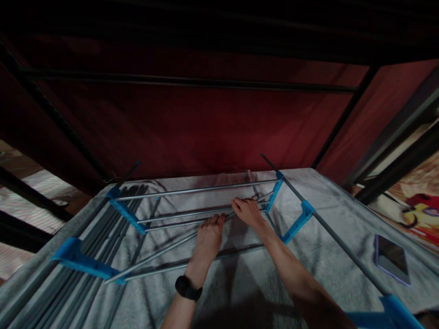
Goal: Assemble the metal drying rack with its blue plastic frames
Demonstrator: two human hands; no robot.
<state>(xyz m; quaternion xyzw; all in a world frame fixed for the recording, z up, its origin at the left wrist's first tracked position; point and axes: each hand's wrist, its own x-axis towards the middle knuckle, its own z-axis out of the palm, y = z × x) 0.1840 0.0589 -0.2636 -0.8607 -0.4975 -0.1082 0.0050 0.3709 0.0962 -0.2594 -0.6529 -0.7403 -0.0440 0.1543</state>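
- Nearest: two bare forearms reach forward over a grey blanket [240, 283]; a black watch [188, 288] sits on the left wrist.
- Left hand [209, 237] lies palm down, fingers curled over a thin metal rod [178, 220] of the rack, closed on it.
- Right hand [247, 211] is just beyond and to the right, fingers bent over the same group of rods where they meet; whether the grip is firm, cannot tell.
- The rod is slim, grey, shiny; its long axis runs left to right, tilted a little up toward the right.
- Counted: about three rods run across between two blue plastic brackets, left bracket [127, 214] and right bracket [275, 192]; more blue connectors show at the edges (at least three).
- A bundle of dark grey rods [68, 278] lies at the left, pointing away from the viewer.
- One phone [391, 258] lies flat on the blanket at right, well apart from the hands.
- Farthest: a dark red fabric wall [206, 123] with black frame bars.
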